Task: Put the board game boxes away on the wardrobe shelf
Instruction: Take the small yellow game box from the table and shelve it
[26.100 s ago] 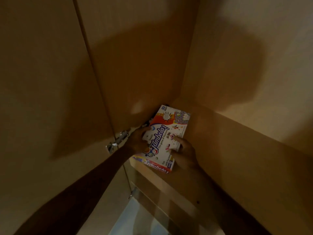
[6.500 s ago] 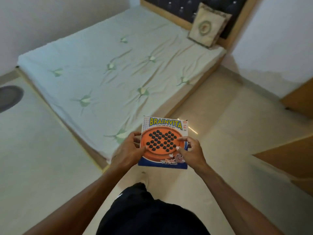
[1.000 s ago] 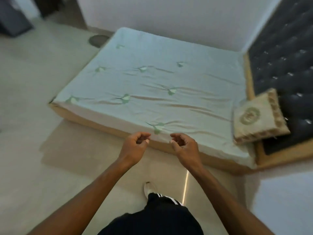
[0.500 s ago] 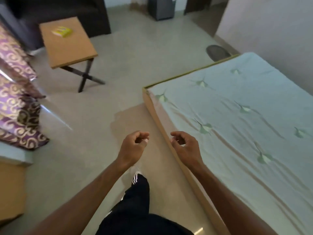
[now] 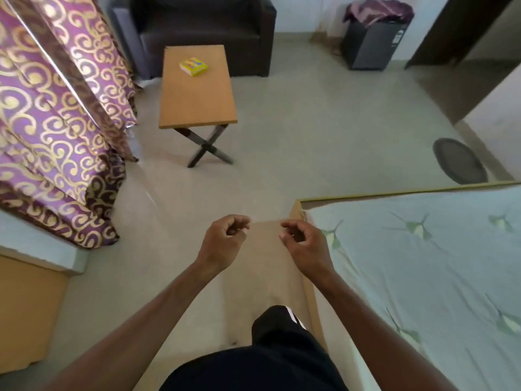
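A small yellow game box lies on a wooden folding table ahead, near the table's far end. My left hand and my right hand hang in front of me at waist height, well short of the table. Both have loosely curled fingers and hold nothing. The wardrobe shelf is out of view.
A purple and gold curtain hangs on the left above a wooden unit. A dark armchair stands behind the table. The bed fills the right, a dark bin at the back right, a grey mat beside the bed.
My view has swung left from the bed toward the table with the yellow box, which is now straight ahead. Both hands stay empty and loosely curled in front of me.
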Action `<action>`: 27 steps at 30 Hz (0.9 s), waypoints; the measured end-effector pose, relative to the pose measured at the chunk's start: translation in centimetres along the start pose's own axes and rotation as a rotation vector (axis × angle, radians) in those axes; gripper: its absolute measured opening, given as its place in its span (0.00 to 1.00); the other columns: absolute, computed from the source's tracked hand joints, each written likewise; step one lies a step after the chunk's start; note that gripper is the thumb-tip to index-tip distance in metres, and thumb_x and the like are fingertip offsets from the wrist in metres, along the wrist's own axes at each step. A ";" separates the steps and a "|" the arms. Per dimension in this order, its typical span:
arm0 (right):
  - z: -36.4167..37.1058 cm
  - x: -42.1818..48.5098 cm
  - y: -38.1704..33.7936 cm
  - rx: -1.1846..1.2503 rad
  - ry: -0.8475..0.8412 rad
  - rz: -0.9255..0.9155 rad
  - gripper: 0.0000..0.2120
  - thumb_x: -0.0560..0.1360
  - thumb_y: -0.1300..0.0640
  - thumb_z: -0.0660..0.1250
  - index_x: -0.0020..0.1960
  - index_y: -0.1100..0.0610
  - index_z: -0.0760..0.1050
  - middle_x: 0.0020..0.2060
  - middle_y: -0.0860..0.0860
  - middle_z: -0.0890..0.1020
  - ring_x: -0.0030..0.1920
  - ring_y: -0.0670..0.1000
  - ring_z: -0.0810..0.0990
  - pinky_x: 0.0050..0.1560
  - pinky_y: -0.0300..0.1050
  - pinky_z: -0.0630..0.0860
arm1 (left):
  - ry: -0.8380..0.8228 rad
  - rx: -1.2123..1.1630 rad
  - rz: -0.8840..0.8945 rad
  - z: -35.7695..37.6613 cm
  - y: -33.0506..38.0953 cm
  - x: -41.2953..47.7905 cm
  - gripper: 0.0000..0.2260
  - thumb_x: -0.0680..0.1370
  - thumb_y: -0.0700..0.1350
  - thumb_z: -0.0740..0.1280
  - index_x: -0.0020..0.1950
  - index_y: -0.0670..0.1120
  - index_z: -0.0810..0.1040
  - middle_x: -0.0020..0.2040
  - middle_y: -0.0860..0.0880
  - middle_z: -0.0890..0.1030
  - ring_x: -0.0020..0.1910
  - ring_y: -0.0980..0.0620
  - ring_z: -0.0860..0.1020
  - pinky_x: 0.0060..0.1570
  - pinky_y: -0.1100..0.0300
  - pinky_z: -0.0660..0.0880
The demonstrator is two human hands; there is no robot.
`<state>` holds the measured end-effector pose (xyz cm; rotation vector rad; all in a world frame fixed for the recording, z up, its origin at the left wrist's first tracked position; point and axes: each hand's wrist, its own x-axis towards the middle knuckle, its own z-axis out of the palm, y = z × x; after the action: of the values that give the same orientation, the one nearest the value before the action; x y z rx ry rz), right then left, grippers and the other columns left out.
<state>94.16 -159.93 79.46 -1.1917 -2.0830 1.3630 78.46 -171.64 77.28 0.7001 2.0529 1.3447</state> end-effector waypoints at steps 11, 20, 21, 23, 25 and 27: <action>1.4 32.0 -4.2 0.024 -0.126 -0.051 0.08 0.75 0.57 0.70 0.53 0.54 0.82 0.40 0.44 0.83 0.39 0.40 0.80 0.39 0.28 0.74 | 0.133 -0.008 -0.059 -0.3 5.3 28.5 0.10 0.76 0.36 0.68 0.52 0.49 0.83 0.47 0.52 0.85 0.44 0.56 0.81 0.52 0.59 0.78; 4.7 56.7 -9.9 -0.009 -0.256 -0.112 0.07 0.75 0.58 0.70 0.53 0.53 0.81 0.39 0.44 0.83 0.39 0.40 0.80 0.38 0.27 0.73 | 0.217 -0.043 -0.067 -2.7 8.5 50.7 0.09 0.77 0.38 0.67 0.53 0.48 0.82 0.48 0.53 0.83 0.48 0.56 0.81 0.54 0.57 0.78; 5.5 59.0 -10.3 -0.018 -0.273 -0.110 0.08 0.74 0.58 0.70 0.53 0.53 0.81 0.40 0.44 0.83 0.40 0.42 0.81 0.39 0.27 0.74 | 0.234 -0.048 -0.073 -3.2 8.5 53.0 0.09 0.77 0.37 0.67 0.53 0.49 0.82 0.48 0.53 0.83 0.47 0.57 0.80 0.54 0.57 0.78; 7.8 65.0 -11.1 -0.032 -0.303 -0.113 0.08 0.74 0.57 0.71 0.53 0.53 0.81 0.40 0.45 0.84 0.41 0.44 0.81 0.40 0.28 0.75 | 0.272 -0.052 -0.087 -4.5 7.8 59.0 0.09 0.76 0.37 0.68 0.53 0.48 0.83 0.47 0.54 0.84 0.45 0.59 0.80 0.54 0.57 0.77; 10.2 70.7 -12.3 -0.031 -0.329 -0.117 0.08 0.74 0.57 0.71 0.53 0.53 0.81 0.40 0.46 0.84 0.41 0.43 0.81 0.41 0.29 0.75 | 0.297 -0.056 -0.109 -6.1 7.0 64.8 0.09 0.76 0.38 0.68 0.54 0.48 0.83 0.47 0.54 0.84 0.45 0.58 0.80 0.53 0.57 0.77; 12.8 76.3 -13.6 -0.047 -0.352 -0.121 0.08 0.74 0.57 0.70 0.54 0.53 0.81 0.41 0.46 0.84 0.41 0.43 0.81 0.40 0.29 0.75 | 0.292 -0.090 -0.144 -7.8 6.7 70.6 0.10 0.76 0.39 0.68 0.55 0.48 0.82 0.47 0.54 0.84 0.47 0.57 0.81 0.54 0.55 0.78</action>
<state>35.92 -107.43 75.69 -0.8742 -2.3926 1.5649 24.66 -124.92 73.18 0.3241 2.2018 1.5167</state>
